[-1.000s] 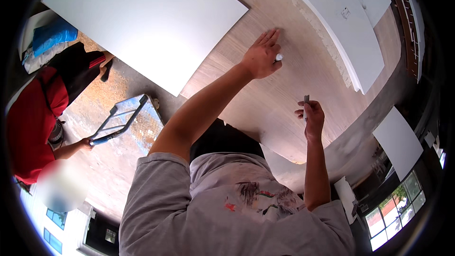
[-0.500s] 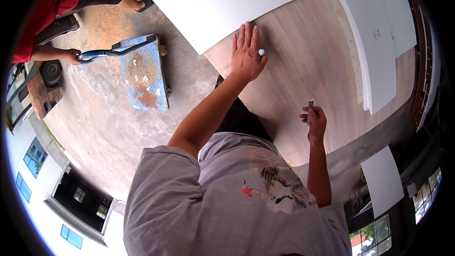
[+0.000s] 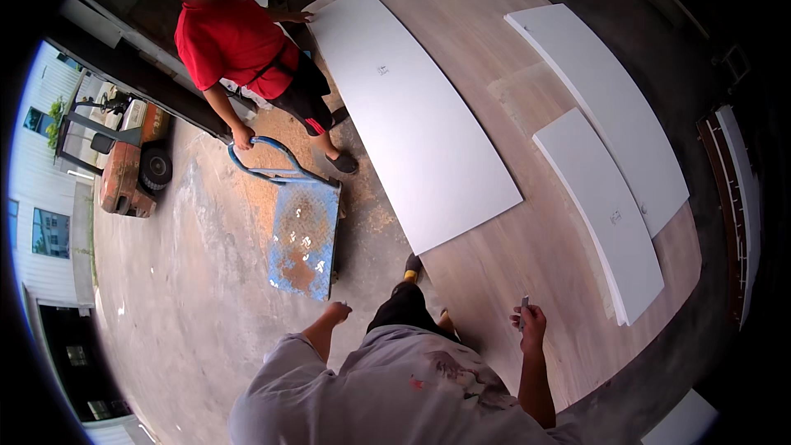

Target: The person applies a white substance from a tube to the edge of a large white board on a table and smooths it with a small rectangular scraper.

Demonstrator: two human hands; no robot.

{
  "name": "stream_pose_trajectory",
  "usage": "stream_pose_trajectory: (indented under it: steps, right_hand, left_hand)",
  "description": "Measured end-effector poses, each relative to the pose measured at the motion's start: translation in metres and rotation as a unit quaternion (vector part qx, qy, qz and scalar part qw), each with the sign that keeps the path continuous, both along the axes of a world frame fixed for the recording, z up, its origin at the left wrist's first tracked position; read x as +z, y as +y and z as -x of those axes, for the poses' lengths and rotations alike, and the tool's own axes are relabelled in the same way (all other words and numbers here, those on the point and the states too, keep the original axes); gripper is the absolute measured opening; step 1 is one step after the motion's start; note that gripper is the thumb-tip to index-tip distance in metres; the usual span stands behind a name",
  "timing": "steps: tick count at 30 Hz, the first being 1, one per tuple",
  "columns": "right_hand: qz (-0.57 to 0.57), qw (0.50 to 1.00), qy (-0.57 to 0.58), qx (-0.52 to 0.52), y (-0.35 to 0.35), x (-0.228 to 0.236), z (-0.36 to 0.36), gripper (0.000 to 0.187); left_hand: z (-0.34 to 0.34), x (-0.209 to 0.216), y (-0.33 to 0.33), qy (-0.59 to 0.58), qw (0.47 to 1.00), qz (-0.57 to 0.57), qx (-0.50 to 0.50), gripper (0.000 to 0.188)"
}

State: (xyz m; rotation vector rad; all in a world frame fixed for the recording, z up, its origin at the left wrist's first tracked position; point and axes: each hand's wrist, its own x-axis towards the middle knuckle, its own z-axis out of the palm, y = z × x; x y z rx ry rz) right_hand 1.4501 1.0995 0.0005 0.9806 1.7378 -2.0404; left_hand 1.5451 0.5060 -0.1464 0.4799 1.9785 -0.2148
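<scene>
Now | small grey marker (image 3: 524, 306): slim, upright | your right hand (image 3: 531, 325): closed around it, above the wooden floor (image 3: 527, 231) | your left hand (image 3: 336, 311): loosely curled, holding nothing.

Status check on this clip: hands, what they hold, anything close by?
Right hand shut on a small grey tool. Left hand empty, loosely curled, beside the blue cart. Large white board flat on the wooden table ahead.
</scene>
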Motion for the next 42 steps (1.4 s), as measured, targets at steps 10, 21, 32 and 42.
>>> stream_pose_trajectory:
  steps: [10, 21, 32, 42]
  right_hand:
    - [-0.022, 0.999, 0.026, -0.009, -0.064, -0.040, 0.008, 0.019]
    - [-0.191, 0.956, 0.112, 0.193, -0.248, -0.080, 0.110, 0.017]
    - [-0.576, 0.749, 0.196, 0.264, -0.272, -0.090, 0.261, 0.018]
    - [-0.513, 0.775, 0.237, 0.282, -0.354, -0.072, 0.384, 0.016]
  left_hand:
    - [0.129, 0.004, 0.051, 0.066, 0.849, -0.167, 0.496, 0.063]
    - [0.132, -0.012, -0.162, 0.225, 0.769, -0.149, 0.580, 0.034]
    - [0.065, 0.030, -0.209, 0.009, 0.567, -0.122, 0.814, 0.019]
    - [0.173, 0.125, -0.219, 0.161, 0.593, -0.234, 0.754, 0.023]
